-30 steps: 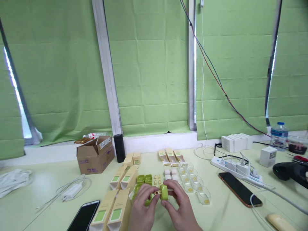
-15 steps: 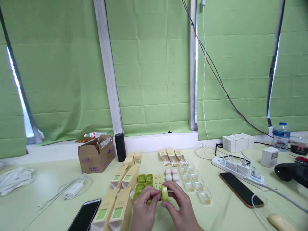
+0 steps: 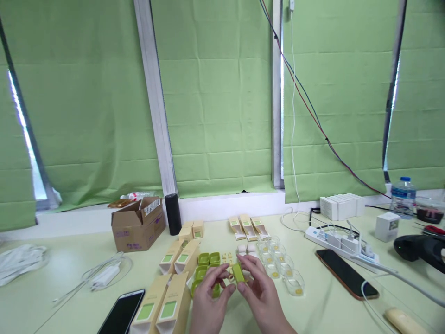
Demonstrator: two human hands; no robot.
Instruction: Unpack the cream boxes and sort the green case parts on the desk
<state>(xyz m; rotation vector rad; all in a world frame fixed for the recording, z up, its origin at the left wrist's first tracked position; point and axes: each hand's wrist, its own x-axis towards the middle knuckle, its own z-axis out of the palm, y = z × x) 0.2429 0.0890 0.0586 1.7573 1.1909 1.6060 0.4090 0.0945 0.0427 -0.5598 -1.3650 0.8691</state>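
My right hand [image 3: 260, 290] grips a small green square case [image 3: 238, 272] between thumb and fingers, just above the table. My left hand [image 3: 211, 297] is beside it, fingers closed around a small cream ring-shaped piece [image 3: 231, 278] close to the case's left side. Behind and left of my hands are several green square cups [image 3: 203, 259]. Small yellowish pieces [image 3: 227, 255] lie in rows beyond my fingers, partly hidden. White rounded pieces [image 3: 246, 249] stand behind my right hand, and clear cups with yellow centres [image 3: 294, 282] lie to its right.
Beige boxes with green windows [image 3: 174, 301] and a phone [image 3: 121, 311] lie at left. A cardboard box [image 3: 139, 225] and black cylinder [image 3: 173, 214] stand at the back. To the right are another phone [image 3: 346, 273], a power strip [image 3: 340, 243] with cables and a bottle [image 3: 403, 197].
The green case has turned so a flat face shows. A cream ring now shows at my left fingertips. The view has shifted slightly.
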